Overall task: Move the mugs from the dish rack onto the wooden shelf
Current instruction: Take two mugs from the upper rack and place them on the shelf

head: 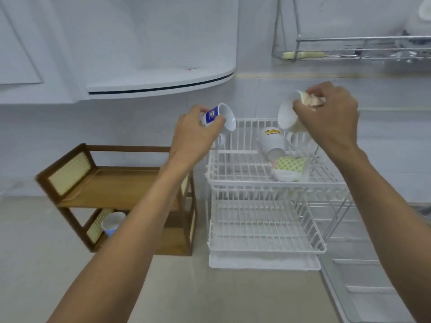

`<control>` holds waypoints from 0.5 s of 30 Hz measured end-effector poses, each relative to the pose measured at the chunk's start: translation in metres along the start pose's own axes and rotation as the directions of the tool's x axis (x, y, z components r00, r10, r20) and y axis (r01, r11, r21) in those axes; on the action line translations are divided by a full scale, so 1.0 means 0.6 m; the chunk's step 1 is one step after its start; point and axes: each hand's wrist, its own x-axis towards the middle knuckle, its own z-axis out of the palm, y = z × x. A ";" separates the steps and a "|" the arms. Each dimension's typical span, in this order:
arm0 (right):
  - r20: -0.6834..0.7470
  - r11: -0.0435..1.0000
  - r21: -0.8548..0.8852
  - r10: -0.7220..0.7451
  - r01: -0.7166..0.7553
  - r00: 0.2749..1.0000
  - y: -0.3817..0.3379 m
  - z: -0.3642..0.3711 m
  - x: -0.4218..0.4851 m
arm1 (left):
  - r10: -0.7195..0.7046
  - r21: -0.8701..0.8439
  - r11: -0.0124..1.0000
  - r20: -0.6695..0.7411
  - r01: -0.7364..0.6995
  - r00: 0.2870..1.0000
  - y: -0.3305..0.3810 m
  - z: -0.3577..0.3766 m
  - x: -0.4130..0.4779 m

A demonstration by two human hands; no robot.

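Note:
My left hand (pixel 194 134) grips a white mug with a blue label (pixel 221 115), held tilted above the left edge of the white wire dish rack (pixel 263 227). My right hand (pixel 326 117) holds a plain white mug (pixel 286 113) tilted over the rack's top tier, together with a crumpled cloth (pixel 313 100). Two mugs lie on the top tier: a white one with a yellow label (pixel 271 141) and a green-patterned one (pixel 291 169). The wooden shelf (pixel 116 185) stands left of the rack; a blue cup (pixel 112 223) sits on its lower level.
The rack's lower tier and drip tray (pixel 263 263) rest on the beige counter (pixel 186 292). A steel sink drainboard (pixel 363 285) lies at the right. A white curved wall shelf (pixel 161 83) hangs overhead, and a metal wall rack (pixel 363 47) is at the upper right.

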 end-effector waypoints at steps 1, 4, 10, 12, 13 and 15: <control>0.020 0.998 0.070 0.004 -0.006 1.000 -0.033 0.003 -0.014 | -0.034 -0.035 0.999 -0.006 0.034 0.999 -0.011 -0.035 -0.005; 0.166 0.955 0.290 0.014 -0.062 0.986 -0.130 0.024 -0.074 | -0.159 -0.145 0.977 -0.007 0.156 0.987 -0.060 -0.140 -0.017; 0.507 0.825 0.476 0.026 -0.305 0.862 -0.257 0.134 -0.274 | -0.387 -0.297 0.884 -0.031 0.361 0.922 -0.207 -0.311 -0.048; 0.628 0.792 0.447 0.053 -0.416 0.776 -0.275 0.174 -0.345 | -0.464 -0.295 0.852 -0.042 0.433 0.885 -0.258 -0.345 -0.058; 0.675 0.772 0.432 0.067 -0.467 0.735 -0.276 0.192 -0.377 | -0.497 -0.295 0.836 -0.051 0.462 0.866 -0.280 -0.355 -0.061; 0.747 0.727 0.384 0.118 -0.569 0.655 -0.274 0.234 -0.435 | -0.552 -0.316 0.802 -0.066 0.507 0.831 -0.324 -0.373 -0.059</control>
